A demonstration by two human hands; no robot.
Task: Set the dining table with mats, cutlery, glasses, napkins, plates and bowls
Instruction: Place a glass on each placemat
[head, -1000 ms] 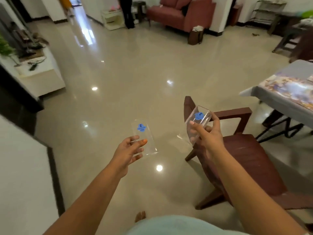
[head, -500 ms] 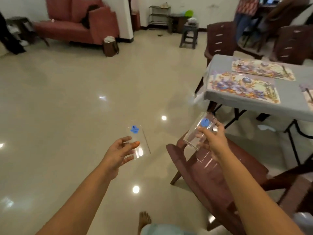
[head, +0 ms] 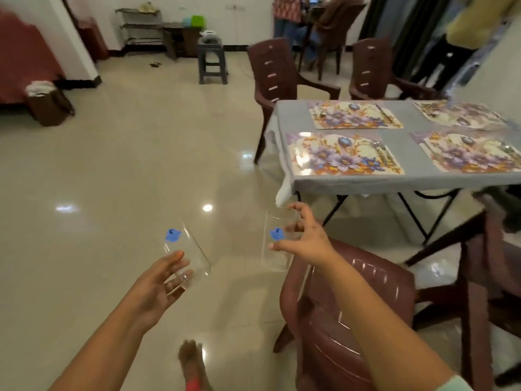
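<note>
Two clear glasses sit low in the middle of the frame, each with a small blue sticker whose print is too small to read. The left hand (head: 160, 280) cradles the left glass (head: 187, 253), which tilts away; the right hand (head: 306, 239) grips the right glass (head: 275, 241), roughly upright. At upper right, the grey-clothed table (head: 394, 182) holds four floral mats (head: 342, 153) with cutlery (head: 382, 150). A brown chair (head: 346, 314) stands below the right arm.
</note>
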